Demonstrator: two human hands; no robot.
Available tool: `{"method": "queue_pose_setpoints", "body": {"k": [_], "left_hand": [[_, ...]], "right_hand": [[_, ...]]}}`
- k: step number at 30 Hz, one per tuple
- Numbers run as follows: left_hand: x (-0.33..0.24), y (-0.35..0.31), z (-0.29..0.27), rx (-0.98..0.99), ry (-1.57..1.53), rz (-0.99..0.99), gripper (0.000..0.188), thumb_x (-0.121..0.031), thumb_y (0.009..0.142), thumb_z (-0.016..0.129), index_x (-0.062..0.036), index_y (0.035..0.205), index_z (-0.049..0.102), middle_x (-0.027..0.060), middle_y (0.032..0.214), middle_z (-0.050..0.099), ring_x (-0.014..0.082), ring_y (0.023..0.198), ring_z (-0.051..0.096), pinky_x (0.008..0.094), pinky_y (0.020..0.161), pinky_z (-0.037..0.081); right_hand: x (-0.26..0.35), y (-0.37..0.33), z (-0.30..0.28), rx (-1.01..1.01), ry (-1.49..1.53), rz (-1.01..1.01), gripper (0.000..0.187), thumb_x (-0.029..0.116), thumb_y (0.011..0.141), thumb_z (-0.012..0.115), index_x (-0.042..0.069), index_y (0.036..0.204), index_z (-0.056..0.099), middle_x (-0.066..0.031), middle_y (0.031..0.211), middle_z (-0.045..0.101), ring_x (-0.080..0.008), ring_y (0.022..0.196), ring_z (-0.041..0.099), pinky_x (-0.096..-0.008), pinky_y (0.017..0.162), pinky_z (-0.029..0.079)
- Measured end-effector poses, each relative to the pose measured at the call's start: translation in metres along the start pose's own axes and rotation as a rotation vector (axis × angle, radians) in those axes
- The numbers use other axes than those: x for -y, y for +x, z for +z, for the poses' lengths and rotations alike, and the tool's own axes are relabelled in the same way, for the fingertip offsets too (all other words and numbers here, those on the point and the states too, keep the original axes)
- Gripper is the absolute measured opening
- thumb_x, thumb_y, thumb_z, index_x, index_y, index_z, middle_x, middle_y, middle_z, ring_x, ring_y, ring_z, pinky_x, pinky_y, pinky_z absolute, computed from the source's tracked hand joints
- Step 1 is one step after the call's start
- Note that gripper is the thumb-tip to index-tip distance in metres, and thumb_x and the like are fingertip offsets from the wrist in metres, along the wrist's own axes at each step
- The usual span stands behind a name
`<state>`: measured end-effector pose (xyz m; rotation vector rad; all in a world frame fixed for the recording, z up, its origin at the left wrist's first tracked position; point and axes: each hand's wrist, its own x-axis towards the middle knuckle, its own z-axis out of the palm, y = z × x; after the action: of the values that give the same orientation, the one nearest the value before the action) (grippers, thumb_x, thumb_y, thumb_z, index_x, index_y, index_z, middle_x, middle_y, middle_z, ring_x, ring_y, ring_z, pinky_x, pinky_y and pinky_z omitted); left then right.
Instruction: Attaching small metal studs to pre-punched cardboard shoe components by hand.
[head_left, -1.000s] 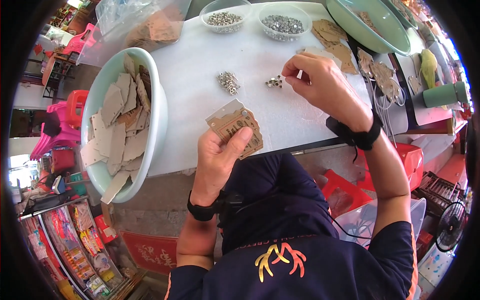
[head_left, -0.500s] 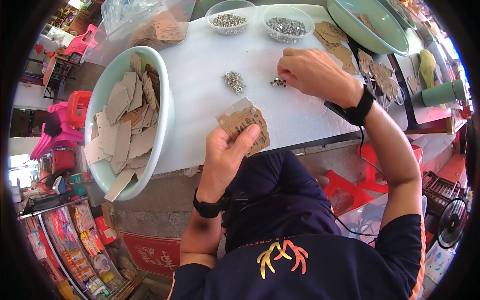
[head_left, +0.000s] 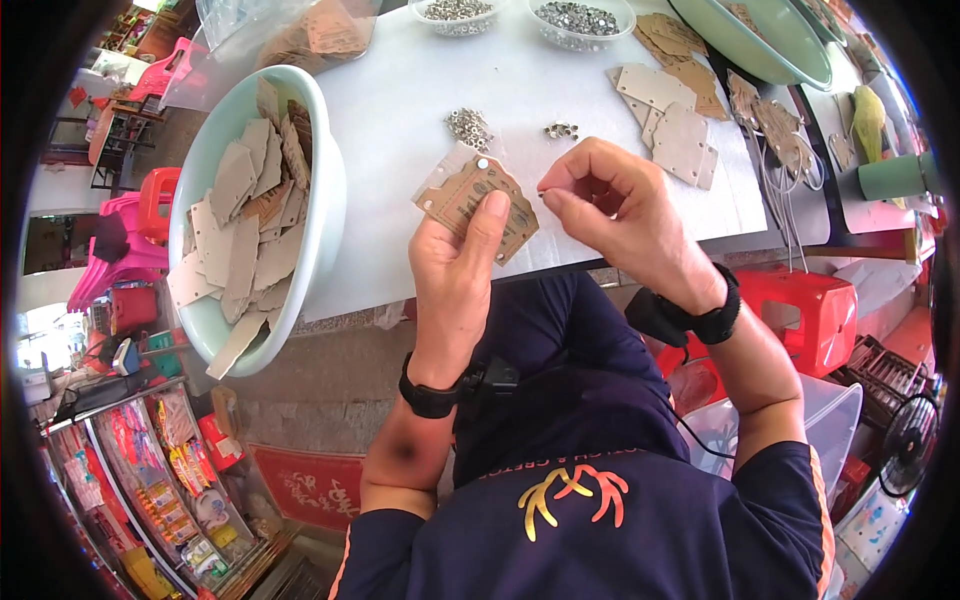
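My left hand [head_left: 452, 275] grips a brown printed cardboard piece [head_left: 478, 205] with holes at its edges, thumb flat on its face. A round silver stud [head_left: 482, 163] sits at its upper corner, and a paler sheet shows behind it. Just to the right, my right hand [head_left: 640, 220] pinches a small metal stud [head_left: 543, 193], mostly hidden by the fingertips and apart from the cardboard. Beyond the hands lie a heap of small silver rings [head_left: 468, 128] and a smaller cluster of metal studs [head_left: 562, 131] on the white tabletop [head_left: 380, 200].
A pale green basin [head_left: 330, 190] of grey cardboard pieces stands at left. Two clear tubs [head_left: 460, 28] of metal parts sit at the far edge. Loose cardboard pieces [head_left: 680, 140] and another green basin [head_left: 800, 75] are at right. A red stool [head_left: 800, 300] stands below.
My right hand has moved from the stud cluster toward me, near the cardboard, with a stud pinched. My left hand has raised and turned the cardboard; a silver stud now shows at its corner.
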<state>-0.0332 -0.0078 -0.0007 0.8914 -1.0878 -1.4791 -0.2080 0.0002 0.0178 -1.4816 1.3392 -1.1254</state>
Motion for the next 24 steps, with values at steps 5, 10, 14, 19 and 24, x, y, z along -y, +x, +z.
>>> {"method": "queue_pose_setpoints", "body": {"k": [5, 10, 14, 19, 24], "left_hand": [[0.002, -0.002, 0.002, -0.014, 0.043, 0.024, 0.029, -0.018, 0.098, 0.061, 0.0027, 0.118, 0.061, 0.0044, 0.105, 0.065, 0.0075, 0.093, 0.059, 0.0241, 0.081, 0.048], [0.002, -0.004, 0.005, 0.008, 0.137, 0.05, 0.028, -0.017, 0.098, 0.059, 0.0017, 0.12, 0.06, 0.005, 0.108, 0.065, 0.0097, 0.097, 0.06, 0.0262, 0.086, 0.047], [0.002, -0.004, 0.006, -0.003, 0.156, 0.08, 0.028, -0.017, 0.098, 0.06, 0.0043, 0.117, 0.061, 0.0055, 0.103, 0.066, 0.0076, 0.091, 0.06, 0.0235, 0.079, 0.05], [0.001, -0.005, 0.006, 0.032, 0.17, 0.05, 0.03, -0.017, 0.099, 0.058, 0.0024, 0.123, 0.059, 0.0053, 0.11, 0.064, 0.0096, 0.1, 0.059, 0.0262, 0.087, 0.047], [0.001, -0.005, 0.005, 0.04, 0.195, 0.054, 0.03, -0.015, 0.099, 0.057, 0.0028, 0.123, 0.058, 0.0058, 0.11, 0.064, 0.0097, 0.1, 0.059, 0.0264, 0.087, 0.047]], "right_hand": [[-0.01, -0.004, 0.011, -0.058, 0.059, -0.024, 0.011, 0.011, 0.084, 0.069, 0.001, 0.089, 0.067, -0.0006, 0.071, 0.059, -0.0056, 0.06, 0.049, -0.0228, 0.055, 0.043], [-0.007, -0.006, 0.013, -0.073, 0.055, -0.076, 0.01, 0.01, 0.082, 0.07, 0.001, 0.088, 0.067, -0.0023, 0.073, 0.06, -0.0072, 0.06, 0.053, -0.0233, 0.055, 0.044], [-0.005, -0.005, 0.017, -0.11, -0.051, -0.19, 0.009, 0.008, 0.082, 0.07, 0.001, 0.086, 0.065, -0.005, 0.076, 0.061, -0.0109, 0.062, 0.058, -0.025, 0.056, 0.048], [-0.007, -0.005, 0.018, -0.131, -0.067, -0.203, 0.009, 0.006, 0.082, 0.069, 0.0, 0.085, 0.064, -0.0059, 0.078, 0.061, -0.0127, 0.062, 0.059, -0.0258, 0.056, 0.049], [-0.013, -0.005, 0.02, -0.138, 0.0, -0.141, 0.011, 0.009, 0.083, 0.069, 0.0, 0.087, 0.064, -0.0052, 0.077, 0.061, -0.0104, 0.061, 0.057, -0.025, 0.055, 0.047]]}}
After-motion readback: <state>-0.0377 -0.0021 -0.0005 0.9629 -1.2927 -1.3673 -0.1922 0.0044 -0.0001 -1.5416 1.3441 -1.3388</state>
